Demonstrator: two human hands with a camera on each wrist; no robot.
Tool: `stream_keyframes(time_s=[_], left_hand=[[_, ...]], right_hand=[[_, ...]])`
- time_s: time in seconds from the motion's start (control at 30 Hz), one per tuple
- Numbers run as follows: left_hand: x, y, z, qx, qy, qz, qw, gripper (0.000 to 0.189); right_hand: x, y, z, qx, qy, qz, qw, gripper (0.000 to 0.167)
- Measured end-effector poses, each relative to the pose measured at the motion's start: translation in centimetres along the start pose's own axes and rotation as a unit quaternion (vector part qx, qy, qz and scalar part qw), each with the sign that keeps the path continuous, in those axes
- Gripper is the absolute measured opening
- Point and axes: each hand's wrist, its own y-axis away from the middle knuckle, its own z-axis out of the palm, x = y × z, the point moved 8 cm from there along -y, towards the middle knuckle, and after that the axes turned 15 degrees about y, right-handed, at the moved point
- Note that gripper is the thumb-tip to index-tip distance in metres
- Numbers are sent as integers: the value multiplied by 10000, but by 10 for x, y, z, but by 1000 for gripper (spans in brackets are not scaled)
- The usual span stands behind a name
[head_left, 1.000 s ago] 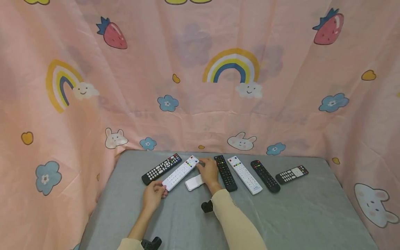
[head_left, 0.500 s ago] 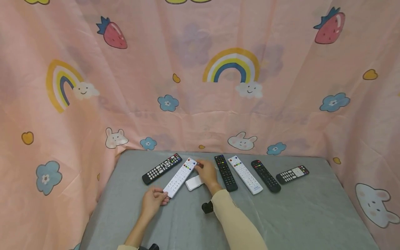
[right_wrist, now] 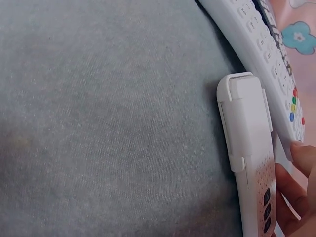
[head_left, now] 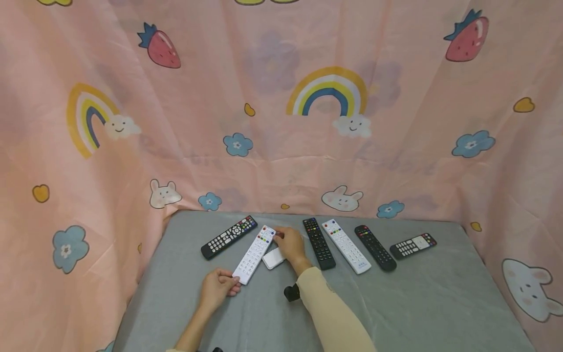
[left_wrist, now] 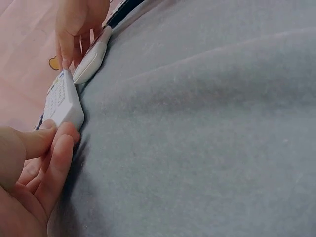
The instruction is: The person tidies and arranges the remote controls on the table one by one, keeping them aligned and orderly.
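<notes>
A white remote control [head_left: 253,255] with small coloured buttons at its far end lies slanted between my hands. Its near end is pinched between the thumb and fingers of my left hand [head_left: 215,287], as the left wrist view also shows. My right hand [head_left: 292,244] holds the far corner, thumb at the edge. Beside it, partly under my right hand, lies a smaller white device [right_wrist: 249,133] with several dark buttons, touching or almost touching the remote. A black remote [head_left: 228,237] with pale buttons lies to the left of the white one.
To the right of my hands lie a black remote [head_left: 318,243], a second white remote [head_left: 346,246], another black remote [head_left: 375,248] and a shorter dark remote [head_left: 413,246]. They rest on a grey cloth-covered table [head_left: 418,303]. A pink printed curtain [head_left: 281,171] rises behind its back edge.
The white remote has moved toward the near edge and turned slightly steeper, with my left hand moving along with it. It now lies farther from the black remote on the left.
</notes>
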Motion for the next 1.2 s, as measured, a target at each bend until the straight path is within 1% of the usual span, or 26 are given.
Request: stream_keyframes(time_s=[0.2, 0.4, 0.57, 0.7, 0.8, 0.87, 1.07, 1.2], left_hand=[[0, 5, 4, 20, -168, -60, 9998, 22], [0, 12, 9, -5, -142, -111, 9998, 23], [0, 19, 13, -2, 0, -102, 9999, 23], [-4, 24, 14, 126, 90, -54, 9999, 23], [-8, 27, 14, 219, 102, -63, 9997, 23], [-8, 30, 15, 259, 115, -44, 9996, 23], [-8, 35, 21, 215, 180, 78, 9996, 25], [-7, 39, 26, 240, 130, 71, 9996, 24]], right_hand=[[0, -1, 1, -112, 112, -34, 9999, 27], [-2, -2, 0, -212, 308, -151, 9992, 28], [-6, -2, -5, -116, 425, -370, 9983, 26], [-10, -1, -8, -27, 485, -501, 9976, 26], [-12, -1, -6, -11, 463, -501, 9977, 26], [-12, -1, -5, -15, 456, -498, 9977, 26], [-13, -2, -3, 22, 485, -538, 9974, 24], [-12, -3, -2, 49, 567, -548, 9969, 22]])
